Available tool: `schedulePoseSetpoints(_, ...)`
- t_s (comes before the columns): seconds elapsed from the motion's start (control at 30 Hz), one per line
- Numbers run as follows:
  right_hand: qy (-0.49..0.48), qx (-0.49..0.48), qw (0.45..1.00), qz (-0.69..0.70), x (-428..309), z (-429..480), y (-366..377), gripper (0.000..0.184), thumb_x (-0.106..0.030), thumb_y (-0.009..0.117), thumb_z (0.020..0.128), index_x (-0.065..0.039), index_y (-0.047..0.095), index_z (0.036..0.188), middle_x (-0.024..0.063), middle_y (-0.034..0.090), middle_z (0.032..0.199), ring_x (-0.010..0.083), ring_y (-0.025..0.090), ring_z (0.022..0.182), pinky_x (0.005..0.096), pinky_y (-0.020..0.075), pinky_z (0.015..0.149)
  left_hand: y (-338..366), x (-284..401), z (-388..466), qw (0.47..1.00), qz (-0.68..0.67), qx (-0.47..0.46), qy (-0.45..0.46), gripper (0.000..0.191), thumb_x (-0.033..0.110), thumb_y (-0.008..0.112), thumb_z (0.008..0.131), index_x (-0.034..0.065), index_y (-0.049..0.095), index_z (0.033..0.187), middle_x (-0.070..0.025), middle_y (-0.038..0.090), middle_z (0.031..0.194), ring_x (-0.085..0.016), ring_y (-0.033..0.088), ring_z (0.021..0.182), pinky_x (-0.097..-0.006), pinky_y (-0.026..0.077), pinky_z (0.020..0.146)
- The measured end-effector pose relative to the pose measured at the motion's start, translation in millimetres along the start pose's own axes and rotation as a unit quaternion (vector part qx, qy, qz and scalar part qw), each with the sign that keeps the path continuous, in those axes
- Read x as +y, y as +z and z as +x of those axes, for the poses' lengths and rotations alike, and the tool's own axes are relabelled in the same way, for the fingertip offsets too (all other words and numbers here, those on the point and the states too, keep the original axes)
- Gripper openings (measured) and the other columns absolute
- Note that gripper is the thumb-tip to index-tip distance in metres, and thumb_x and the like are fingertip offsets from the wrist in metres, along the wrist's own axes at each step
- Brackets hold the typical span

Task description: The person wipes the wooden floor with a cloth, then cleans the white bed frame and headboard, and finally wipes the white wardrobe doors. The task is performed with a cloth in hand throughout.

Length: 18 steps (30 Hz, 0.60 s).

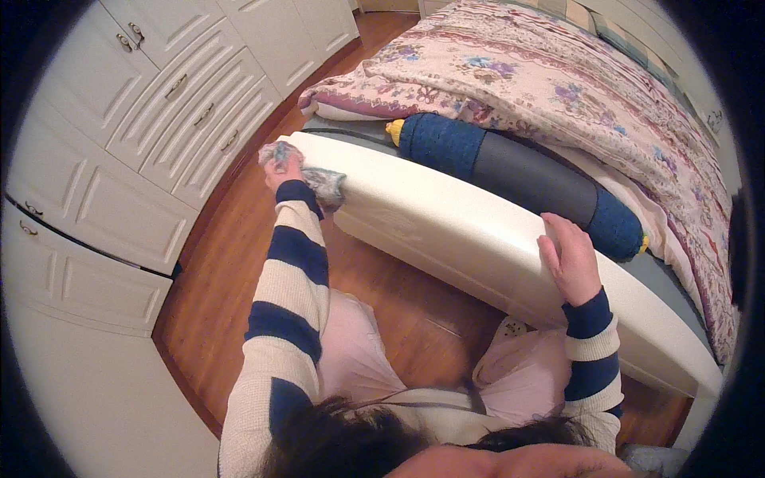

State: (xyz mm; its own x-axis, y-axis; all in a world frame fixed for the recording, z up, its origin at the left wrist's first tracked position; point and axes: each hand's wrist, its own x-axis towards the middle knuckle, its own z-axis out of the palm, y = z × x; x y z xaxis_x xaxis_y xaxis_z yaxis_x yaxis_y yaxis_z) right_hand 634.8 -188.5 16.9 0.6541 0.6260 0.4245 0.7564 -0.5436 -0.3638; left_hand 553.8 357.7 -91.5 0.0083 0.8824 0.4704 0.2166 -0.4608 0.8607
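A crumpled, patterned cloth (323,184) is in the grip of my left hand (285,168), pressed against the far left corner of a white bed footboard (430,191). Part of the cloth hangs over the board's near face. My right hand (571,257) rests on the board's top edge, farther right, with its fingers apart and nothing in it. Just behind the board lies a long bolster-like roll (532,176), grey in the middle and dark blue towards its yellow-tipped ends.
Beyond the roll, a floral quilt (514,77) covers the bed. White cabinets (119,179) with metal handles line the left side. Wooden floor (221,287) runs between cabinets and bed. My knees (358,346) are close to the footboard, and a slipper (513,327) shows beneath it.
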Motion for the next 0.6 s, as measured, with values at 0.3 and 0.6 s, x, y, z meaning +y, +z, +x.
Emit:
schedulePoseSetpoints(0.3, 0.011, -0.008, 1.000, 0.013, -4.8, 0.6, -0.4, 0.032, -0.015, 0.059, 0.087, 0.000, 0.058, 0.115, 0.0191, 0.063, 0.101, 0.0364, 0.058, 0.095, 0.0433, 0.0448, 0.084, -25.3, 88.0, -120.3, 0.919, 0.167, -0.079, 0.348, 0.049, 0.031, 0.079, 0.068, 0.0134, 0.062, 0.111, -0.0197, 0.050, 0.122, -0.037, 0.047, 0.114, -0.0507, 0.041, 0.097)
schedulePoseSetpoints(0.6, 0.000, -0.012, 1.000, -0.023, -11.0, 4.7, 5.1, 0.034, -0.015, 0.059, 0.088, 0.000, 0.057, 0.119, 0.0187, 0.063, 0.105, 0.0353, 0.059, 0.097, 0.0425, 0.0444, 0.086, -55.2, 162.0, -179.2, 0.712, -0.059, -0.380, 0.588, 0.063, 0.017, 0.076, 0.056, 0.0194, 0.062, 0.118, -0.0097, 0.057, 0.122, -0.035, 0.052, 0.109, -0.0463, 0.046, 0.095)
